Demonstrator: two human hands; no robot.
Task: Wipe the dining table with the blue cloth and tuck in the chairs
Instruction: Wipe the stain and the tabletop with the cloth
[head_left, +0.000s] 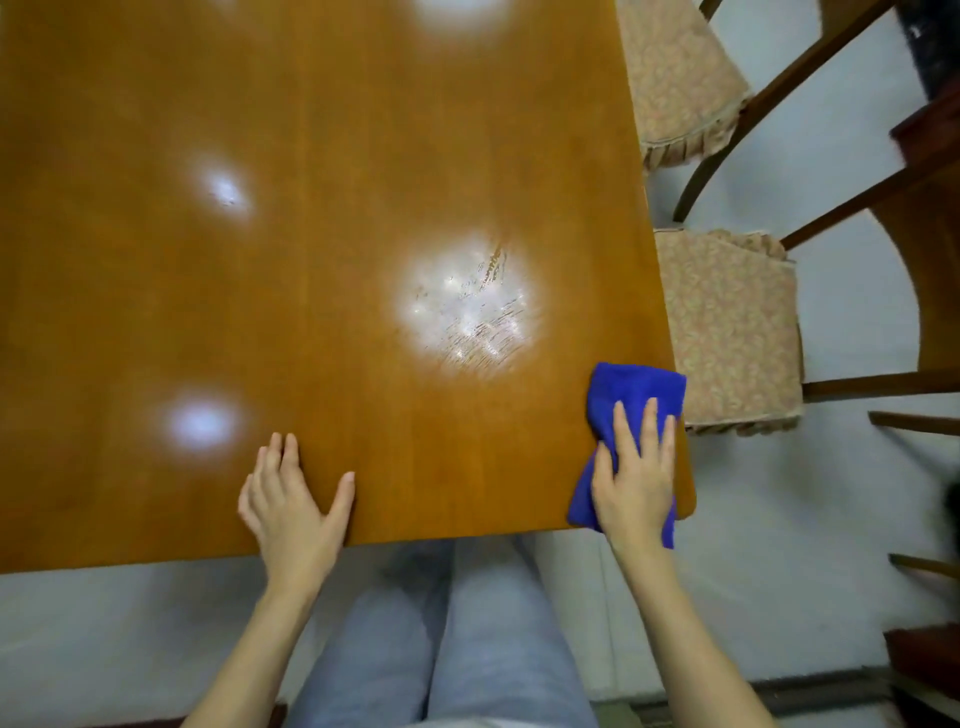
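Wiping now: your right hand (634, 475) presses the blue cloth (631, 387), fingers (649, 426) straight, at the five o'clock corner of the surface (337, 130); left hand (296, 501) rests flat, empty. Next, sweep toward eleven o'clock.

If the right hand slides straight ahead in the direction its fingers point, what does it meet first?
Nothing on the table: the right hand, pressing the blue cloth, would likely run off the table's right edge, above the nearer chair's cushion, which seems lower. Depth is unclear.
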